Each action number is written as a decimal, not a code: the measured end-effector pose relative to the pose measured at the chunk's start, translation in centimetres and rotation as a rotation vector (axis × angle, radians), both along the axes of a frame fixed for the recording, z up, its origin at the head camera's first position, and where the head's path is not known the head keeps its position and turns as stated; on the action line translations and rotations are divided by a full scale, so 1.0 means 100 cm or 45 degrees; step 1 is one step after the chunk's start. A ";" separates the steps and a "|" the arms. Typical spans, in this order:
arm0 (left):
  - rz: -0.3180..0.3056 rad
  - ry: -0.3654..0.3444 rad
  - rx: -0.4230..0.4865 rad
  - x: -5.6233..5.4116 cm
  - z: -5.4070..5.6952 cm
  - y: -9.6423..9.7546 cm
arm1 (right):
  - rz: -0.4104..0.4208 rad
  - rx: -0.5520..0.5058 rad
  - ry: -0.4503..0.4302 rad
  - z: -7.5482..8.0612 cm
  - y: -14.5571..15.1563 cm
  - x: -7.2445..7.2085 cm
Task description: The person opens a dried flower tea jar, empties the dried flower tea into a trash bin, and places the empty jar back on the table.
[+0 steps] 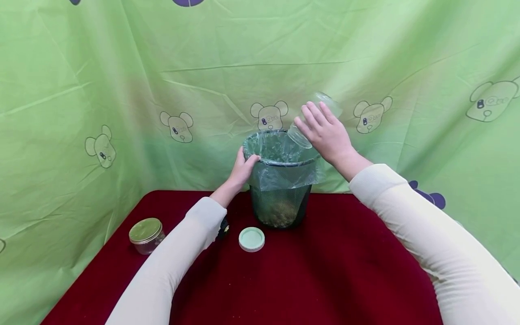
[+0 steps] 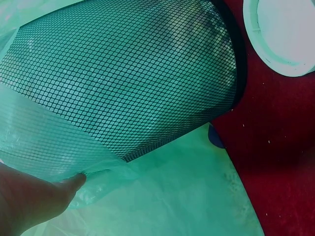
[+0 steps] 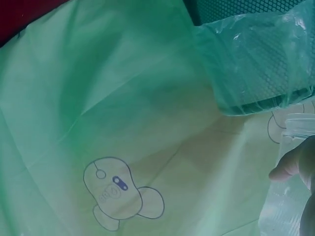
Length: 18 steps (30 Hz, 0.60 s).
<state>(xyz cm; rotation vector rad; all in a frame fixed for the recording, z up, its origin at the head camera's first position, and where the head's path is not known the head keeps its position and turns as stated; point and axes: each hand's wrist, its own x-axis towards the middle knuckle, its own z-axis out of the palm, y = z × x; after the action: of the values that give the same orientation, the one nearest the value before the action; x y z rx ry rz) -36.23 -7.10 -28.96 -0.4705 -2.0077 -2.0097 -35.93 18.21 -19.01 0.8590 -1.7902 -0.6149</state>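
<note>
In the head view my right hand (image 1: 327, 133) grips a clear plastic jar (image 1: 299, 136), tilted with its mouth down over the right side of a black mesh trash can (image 1: 280, 203). The right wrist view shows the same jar (image 3: 283, 211) with a thumb against its wall. A clear plastic bag (image 1: 284, 176) lines the can and folds over its rim. My left hand (image 1: 242, 168) holds the can's left rim through the bag, thumb outside. Something pale lies low in the can. A light green lid (image 1: 252, 239) lies on the table before it.
A second jar (image 1: 147, 237) with a gold-coloured lid stands at the table's left. A small dark object (image 1: 223, 228) is partly hidden by my left sleeve. Red cloth covers the table (image 1: 284, 280); a green patterned curtain (image 1: 219, 90) hangs close behind. Tiny crumbs dot the cloth.
</note>
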 end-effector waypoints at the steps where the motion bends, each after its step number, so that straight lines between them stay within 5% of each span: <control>1: 0.004 0.000 -0.001 0.000 0.000 0.000 | 0.004 -0.035 -0.016 0.000 0.000 0.000; 18: 0.004 0.005 -0.006 0.001 0.001 -0.001 | 0.013 -0.460 -0.210 -0.001 0.002 0.006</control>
<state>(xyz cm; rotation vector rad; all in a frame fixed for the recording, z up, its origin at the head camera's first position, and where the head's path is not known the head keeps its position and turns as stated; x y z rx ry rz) -36.15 -7.19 -28.81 -0.4717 -2.0101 -2.0008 -35.29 18.37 -19.09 0.6842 -1.9656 -0.2053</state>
